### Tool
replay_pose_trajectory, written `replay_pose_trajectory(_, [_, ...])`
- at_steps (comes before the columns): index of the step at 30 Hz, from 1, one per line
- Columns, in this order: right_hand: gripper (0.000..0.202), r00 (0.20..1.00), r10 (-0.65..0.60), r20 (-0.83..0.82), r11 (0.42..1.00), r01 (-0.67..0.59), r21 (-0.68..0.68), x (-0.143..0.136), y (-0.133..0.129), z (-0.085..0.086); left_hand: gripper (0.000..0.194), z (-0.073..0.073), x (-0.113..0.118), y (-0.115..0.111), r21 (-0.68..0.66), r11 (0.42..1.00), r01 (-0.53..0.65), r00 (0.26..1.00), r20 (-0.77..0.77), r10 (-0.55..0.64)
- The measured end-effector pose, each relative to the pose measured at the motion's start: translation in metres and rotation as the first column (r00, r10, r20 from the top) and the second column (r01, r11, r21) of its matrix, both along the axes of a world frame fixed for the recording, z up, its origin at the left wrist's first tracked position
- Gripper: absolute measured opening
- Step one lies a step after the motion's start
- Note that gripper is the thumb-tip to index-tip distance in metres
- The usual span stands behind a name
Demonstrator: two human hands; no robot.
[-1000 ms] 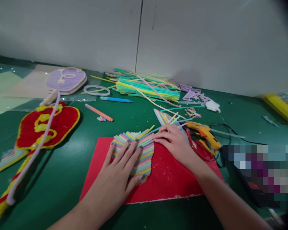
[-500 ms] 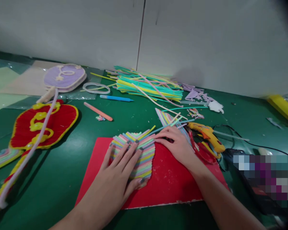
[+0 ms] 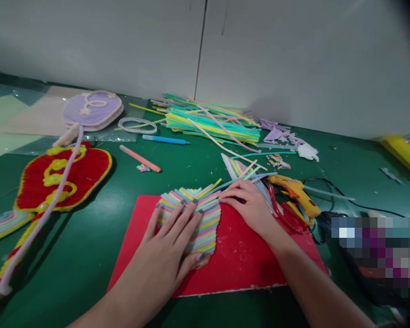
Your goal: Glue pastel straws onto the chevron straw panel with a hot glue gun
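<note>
A panel of striped pastel pipe cleaners (image 3: 205,232) lies on a red board (image 3: 249,259). Across its left part my left hand (image 3: 172,241) rests flat, fingers spread and pressing on the stripes. My right hand (image 3: 248,202) is at the panel's upper right edge, its thumb and fingers pinched on the end of a pink pipe cleaner (image 3: 210,198). The fingertips partly hide that end. Loose yellow and blue pipe cleaner ends stick out beyond the panel's top. Just past my right hand lie more striped pipe cleaners (image 3: 234,169).
An orange-yellow glue gun (image 3: 295,191) and red-handled pliers (image 3: 290,218) lie to the right, by a dark device with a blurred screen. Behind are a pipe cleaner bundle (image 3: 212,127), a blue marker (image 3: 166,140) and an orange marker (image 3: 140,158). Left stands a red fan-shaped piece (image 3: 85,182).
Hardly anything differs. My right hand's fingertips have shifted very slightly at the panel's edge, while my left hand stays flat in place.
</note>
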State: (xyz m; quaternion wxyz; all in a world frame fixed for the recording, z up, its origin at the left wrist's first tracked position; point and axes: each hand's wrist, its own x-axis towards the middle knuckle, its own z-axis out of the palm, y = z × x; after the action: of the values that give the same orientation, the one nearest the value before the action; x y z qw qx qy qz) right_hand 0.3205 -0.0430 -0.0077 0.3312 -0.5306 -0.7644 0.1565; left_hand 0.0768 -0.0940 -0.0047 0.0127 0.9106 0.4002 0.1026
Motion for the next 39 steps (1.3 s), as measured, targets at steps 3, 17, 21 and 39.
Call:
replay_pose_trajectory(3, [0.010,1.000,-0.003,0.004,1.000,0.003,-0.001,0.000,0.000,0.000,0.055,0.000,0.000,0.000,0.008,1.000,0.001,1.000,0.001,-0.001])
replay_pose_trajectory(17, [0.014,0.999,0.010,0.041,1.000,-0.011,0.017,0.001,0.001,0.000,0.055,0.000,0.001,-0.002,-0.045,0.999,-0.014,1.000,0.007,0.014])
replay_pose_trajectory(21, [0.017,1.000,0.018,-0.007,0.999,-0.018,0.040,0.001,0.001,0.002,0.047,0.009,0.000,0.005,-0.152,0.988,-0.017,0.992,0.118,0.035])
replay_pose_trajectory(39, [0.035,0.588,-0.790,0.172,0.611,0.777,0.150,0.105,-0.023,0.034,0.041,0.045,-0.002,0.087,-0.422,0.892,-0.162,0.957,0.153,0.246])
